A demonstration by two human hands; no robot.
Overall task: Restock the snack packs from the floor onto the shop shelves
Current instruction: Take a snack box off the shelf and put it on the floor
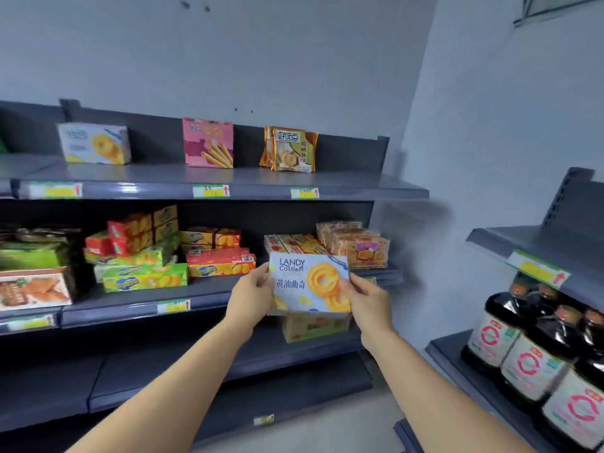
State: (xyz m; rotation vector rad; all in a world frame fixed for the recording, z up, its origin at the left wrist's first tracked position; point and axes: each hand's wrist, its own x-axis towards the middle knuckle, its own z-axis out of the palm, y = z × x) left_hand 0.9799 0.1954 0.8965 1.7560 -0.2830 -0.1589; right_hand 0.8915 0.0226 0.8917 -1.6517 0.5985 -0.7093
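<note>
Facing the shelves [228,183], a biscuit box [309,282] is gripped by left hand [250,297] and right hand [366,300]; label outward, seemingly for matching with the same box [94,143] above.

I count two hands, my left hand [250,294] and right hand [367,297]. Two pale cookie boxes: one [307,282] between my hands, one [94,143] far left on the top shelf [261,181]. Top shelf also has one pink box [208,142] and two orange packs [292,148], one behind the other. One yellow box [313,326] lower down. Soy bottles [529,348] at right: five or so visible, some cut off. Middle shelf [147,302] boxes are too jumbled and blurred to count.
</note>
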